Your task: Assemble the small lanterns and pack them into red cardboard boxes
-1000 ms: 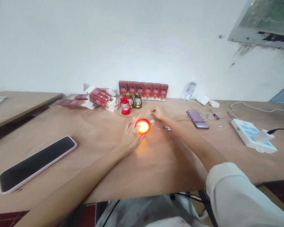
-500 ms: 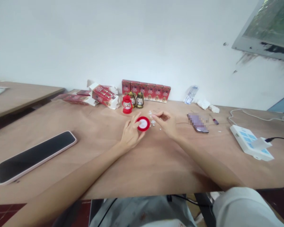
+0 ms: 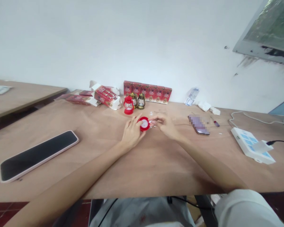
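My left hand (image 3: 132,132) is wrapped round a small red lantern (image 3: 148,119), whose round white underside faces me inside a red rim. Beside its right edge, the thumb and fingertips of my right hand (image 3: 166,126) are pinched together. Something small and pale shows at those fingertips, too small to name. Tiny whitish pieces (image 3: 151,113) lie on the table just behind, partly hidden by my right hand. Another red lantern (image 3: 128,105) stands upright beyond my left hand, and next to it are two bronze-coloured lanterns (image 3: 141,101).
Several red boxes (image 3: 152,93) stand in a row against the wall, with an opened red carton (image 3: 107,95) to their left. A pink-edged phone (image 3: 39,156) lies at left. To the right are another phone (image 3: 198,124), a small screwdriver (image 3: 216,123), crumpled tissue (image 3: 204,105) and a power strip (image 3: 247,140).
My right hand has moved left and its fingertips have come up to the rim of the red lantern. My left hand keeps its hold on the lantern. The view has shifted slightly.
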`<state>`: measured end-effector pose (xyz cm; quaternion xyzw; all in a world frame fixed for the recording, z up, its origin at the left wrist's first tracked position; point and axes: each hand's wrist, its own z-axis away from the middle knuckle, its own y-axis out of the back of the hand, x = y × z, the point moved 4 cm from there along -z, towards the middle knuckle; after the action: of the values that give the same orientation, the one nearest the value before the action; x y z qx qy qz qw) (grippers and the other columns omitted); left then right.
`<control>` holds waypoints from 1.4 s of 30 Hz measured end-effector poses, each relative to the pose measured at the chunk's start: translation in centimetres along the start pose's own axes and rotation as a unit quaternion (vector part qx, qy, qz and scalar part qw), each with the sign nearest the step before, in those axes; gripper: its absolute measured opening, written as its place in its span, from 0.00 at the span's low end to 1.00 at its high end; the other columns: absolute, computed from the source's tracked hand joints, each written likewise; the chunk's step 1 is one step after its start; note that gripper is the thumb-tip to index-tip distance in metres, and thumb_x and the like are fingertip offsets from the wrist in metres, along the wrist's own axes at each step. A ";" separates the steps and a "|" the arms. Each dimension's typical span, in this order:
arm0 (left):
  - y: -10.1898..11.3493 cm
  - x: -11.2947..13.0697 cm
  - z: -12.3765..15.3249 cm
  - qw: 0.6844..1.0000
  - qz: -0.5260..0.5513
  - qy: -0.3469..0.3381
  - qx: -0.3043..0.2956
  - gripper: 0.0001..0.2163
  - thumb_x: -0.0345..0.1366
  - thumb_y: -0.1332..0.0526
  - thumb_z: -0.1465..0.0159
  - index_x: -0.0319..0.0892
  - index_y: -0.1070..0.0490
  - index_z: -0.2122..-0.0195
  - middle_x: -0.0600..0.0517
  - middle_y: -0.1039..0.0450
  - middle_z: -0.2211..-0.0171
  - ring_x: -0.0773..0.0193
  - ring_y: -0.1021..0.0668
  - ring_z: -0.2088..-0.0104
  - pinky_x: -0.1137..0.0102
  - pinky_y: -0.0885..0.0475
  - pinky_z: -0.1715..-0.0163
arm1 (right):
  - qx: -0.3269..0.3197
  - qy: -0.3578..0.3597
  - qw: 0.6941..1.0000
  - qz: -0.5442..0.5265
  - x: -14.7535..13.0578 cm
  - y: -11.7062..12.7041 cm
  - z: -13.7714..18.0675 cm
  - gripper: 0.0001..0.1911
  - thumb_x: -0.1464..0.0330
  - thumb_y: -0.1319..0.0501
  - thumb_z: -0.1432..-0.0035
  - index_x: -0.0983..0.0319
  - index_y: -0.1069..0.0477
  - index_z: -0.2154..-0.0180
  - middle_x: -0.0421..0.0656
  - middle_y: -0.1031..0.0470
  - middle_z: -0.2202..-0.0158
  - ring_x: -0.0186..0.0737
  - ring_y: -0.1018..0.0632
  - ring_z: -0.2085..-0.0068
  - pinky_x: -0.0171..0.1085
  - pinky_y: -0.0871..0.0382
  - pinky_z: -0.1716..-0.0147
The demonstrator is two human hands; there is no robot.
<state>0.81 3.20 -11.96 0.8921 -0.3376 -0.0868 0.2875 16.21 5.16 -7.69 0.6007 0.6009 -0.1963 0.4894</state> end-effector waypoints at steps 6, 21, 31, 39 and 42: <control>0.1 0.0 -0.1 0.997 -0.063 -0.035 -0.026 0.17 0.32 0.41 0.42 0.39 0.38 0.51 0.36 0.33 0.46 0.43 0.30 0.46 0.54 0.36 0.54 | 0.016 0.152 0.975 0.161 -0.7 0.0 0.1 0.10 0.66 0.44 0.39 0.59 0.25 0.66 0.43 0.24 0.67 0.37 0.24 0.64 0.39 0.29 0.61; 0.5 0.4 -0.1 0.996 -0.072 -0.050 -0.023 0.11 0.38 0.44 0.37 0.43 0.32 0.55 0.41 0.29 0.49 0.45 0.28 0.48 0.52 0.40 0.54 | 0.007 0.227 0.931 0.286 -0.3 -0.6 1.7 0.09 0.67 0.48 0.37 0.58 0.30 0.63 0.43 0.23 0.66 0.38 0.22 0.64 0.37 0.28 0.61; 0.7 0.7 0.0 0.997 -0.054 -0.061 -0.013 0.11 0.38 0.44 0.37 0.44 0.33 0.54 0.42 0.28 0.49 0.45 0.29 0.47 0.51 0.42 0.52 | 0.033 0.270 0.929 0.253 -0.1 -0.7 2.2 0.07 0.70 0.47 0.38 0.58 0.31 0.64 0.43 0.22 0.67 0.38 0.21 0.63 0.39 0.27 0.59; 1.0 0.9 0.0 0.994 -0.065 -0.083 0.001 0.11 0.38 0.43 0.37 0.43 0.34 0.54 0.42 0.27 0.50 0.46 0.28 0.48 0.53 0.43 0.54 | 0.058 0.265 0.935 0.228 -0.7 -0.8 2.2 0.07 0.71 0.46 0.39 0.57 0.30 0.65 0.43 0.23 0.68 0.38 0.23 0.62 0.40 0.28 0.60; 1.3 1.2 -0.1 0.992 -0.073 -0.104 0.026 0.12 0.38 0.42 0.38 0.43 0.35 0.54 0.43 0.26 0.51 0.46 0.27 0.49 0.54 0.42 0.55 | 0.081 0.261 0.933 0.236 -1.6 -0.6 2.2 0.04 0.71 0.42 0.41 0.57 0.29 0.68 0.41 0.23 0.70 0.38 0.25 0.65 0.39 0.28 0.62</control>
<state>1.04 1.71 -11.09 0.9076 -0.3019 -0.1911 0.2206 16.10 2.37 -7.62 0.7928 0.5302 0.0405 0.2977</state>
